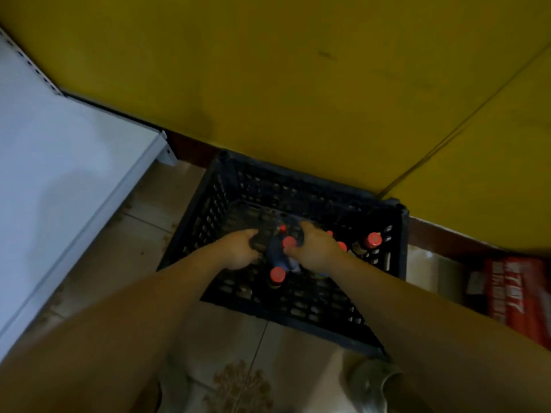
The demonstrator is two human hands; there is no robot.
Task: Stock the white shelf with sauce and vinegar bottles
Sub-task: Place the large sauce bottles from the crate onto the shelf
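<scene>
Head view, hands in the crate. The right hand (313, 248) reaches down with its fingers curled round a dark, red-capped bottle (288, 242); I see the thumb lying just beside the cap, so I read this as a closed grasp on the bottle. The left hand (238, 248) is just beside that bottle on its left, knuckles up and fingers bent down toward the crate bottom. From my view I cannot tell whether those fingers hold anything or only rest there.

The gripped bottle stands inside the black crate (298, 178), near the middle. A near bottle (276, 275) with the same red cap stands upright just in front of it, between the two wrists. A corner bottle (373, 239) stands upright against the crate's right wall, and part of another red cap shows between it and the right hand. The far half of the crate shows only its slotted base.

The crate sits on a tiled floor (149, 222), its far side against a yellow wall (298, 70). The white shelf (59, 174) lies to the left of the crate, apart from it, and the part I can see carries no bottles. A red carton (512, 290) lies on the floor to the right of the crate.
</scene>
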